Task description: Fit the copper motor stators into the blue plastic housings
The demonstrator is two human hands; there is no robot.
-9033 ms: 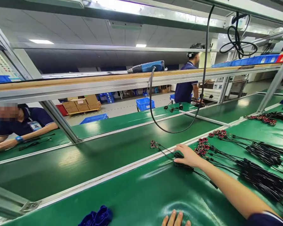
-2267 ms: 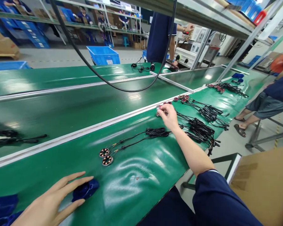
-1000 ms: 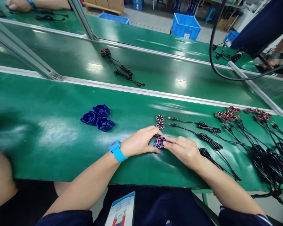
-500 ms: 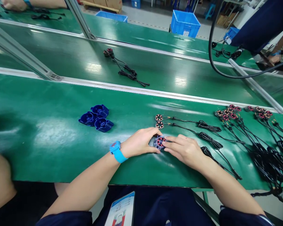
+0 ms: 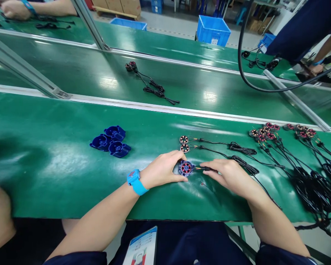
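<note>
My left hand (image 5: 167, 169) is curled around a blue motor housing (image 5: 180, 171), thumb and fingers at its sides. A stator with red windings (image 5: 186, 168) sits inside that housing, face up. To its right, my right hand (image 5: 226, 175) pinches the black cable (image 5: 206, 168) where thin coloured wires leave the stator. Just behind my hands, two wound stators (image 5: 184, 143) lie with their cables stretched to the right. Three blue housings (image 5: 110, 141) stand grouped at the left, openings up.
Many stators (image 5: 264, 131) with bundled black cables (image 5: 311, 184) lie at the right. Beyond a metal rail (image 5: 154, 108), two stators with cables (image 5: 151, 86) rest on a green belt. A frame post (image 5: 30, 66) stands left; other people's arms (image 5: 49, 8) show across.
My right hand has left the stator's face and moved right onto its cable. My left hand stays at the housing. The stators beyond the rail have shifted right.
</note>
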